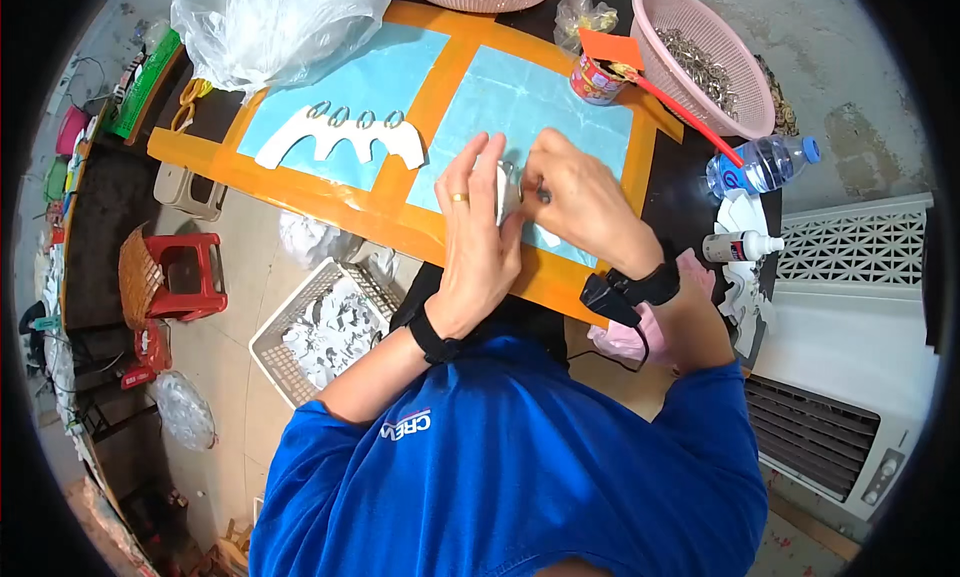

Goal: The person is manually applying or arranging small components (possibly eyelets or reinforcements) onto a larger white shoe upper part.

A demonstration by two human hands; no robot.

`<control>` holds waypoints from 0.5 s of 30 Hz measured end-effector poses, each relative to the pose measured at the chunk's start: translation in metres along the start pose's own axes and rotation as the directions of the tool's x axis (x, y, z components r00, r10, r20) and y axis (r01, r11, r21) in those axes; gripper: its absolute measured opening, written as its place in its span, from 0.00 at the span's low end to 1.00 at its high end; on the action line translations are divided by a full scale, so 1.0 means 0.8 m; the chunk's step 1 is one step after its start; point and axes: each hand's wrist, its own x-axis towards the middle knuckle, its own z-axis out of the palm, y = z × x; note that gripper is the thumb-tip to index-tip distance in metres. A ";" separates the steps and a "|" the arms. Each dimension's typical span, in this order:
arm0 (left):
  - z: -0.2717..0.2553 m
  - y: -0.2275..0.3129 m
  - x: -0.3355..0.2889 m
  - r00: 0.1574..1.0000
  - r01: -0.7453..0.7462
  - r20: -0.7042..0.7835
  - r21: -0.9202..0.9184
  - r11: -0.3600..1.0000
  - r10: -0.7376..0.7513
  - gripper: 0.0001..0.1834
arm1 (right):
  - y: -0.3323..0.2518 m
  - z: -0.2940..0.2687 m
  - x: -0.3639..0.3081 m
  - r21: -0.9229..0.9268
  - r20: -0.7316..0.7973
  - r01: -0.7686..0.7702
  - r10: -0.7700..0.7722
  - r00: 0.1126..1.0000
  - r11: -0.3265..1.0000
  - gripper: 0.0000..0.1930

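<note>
A white flat piece (pixel 503 195) stands upright against the fingers of my left hand (pixel 472 217), which grips it from the left. My right hand (pixel 582 199) is closed at the piece's right side, its fingertips pinching something small, dark and metallic that I cannot fully make out. Further left on the table lies a white comb-shaped strip (pixel 290 140) with several metal rings (pixel 340 116) along its far edge. Under both hands is a light-blue sheet (pixel 480 107) taped down with orange tape (pixel 425 87). A scrap of white (pixel 547 237) shows beneath my right hand.
A pink basket of metal pieces (pixel 735 117), a tub (pixel 594 85) with a red-handled tool (pixel 685 112), a water bottle (pixel 760 167) and a white squeeze bottle (pixel 735 247) stand right. A clear plastic bag (pixel 270 32) sits far left; a white crate (pixel 268 349) is below.
</note>
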 end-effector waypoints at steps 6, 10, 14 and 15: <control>-0.020 0.000 0.006 0.994 -0.045 0.104 0.177 0.983 0.026 0.50 | 0.000 0.013 0.002 0.000 -0.060 0.132 -0.132 0.989 0.991 0.06; -0.053 0.005 0.000 0.951 -0.003 0.310 0.043 0.999 -0.011 0.52 | -0.003 0.009 0.004 0.010 -0.013 0.121 -0.121 0.993 0.993 0.05; -0.097 0.008 -0.006 0.953 -0.034 0.302 0.153 0.988 -0.014 0.44 | 0.002 0.011 0.003 -0.001 -0.008 0.182 -0.182 0.983 0.983 0.07; -0.110 0.009 0.004 0.964 -0.009 0.265 0.126 0.992 -0.025 0.35 | 0.003 0.010 0.005 -0.018 0.004 0.199 -0.199 0.980 0.980 0.07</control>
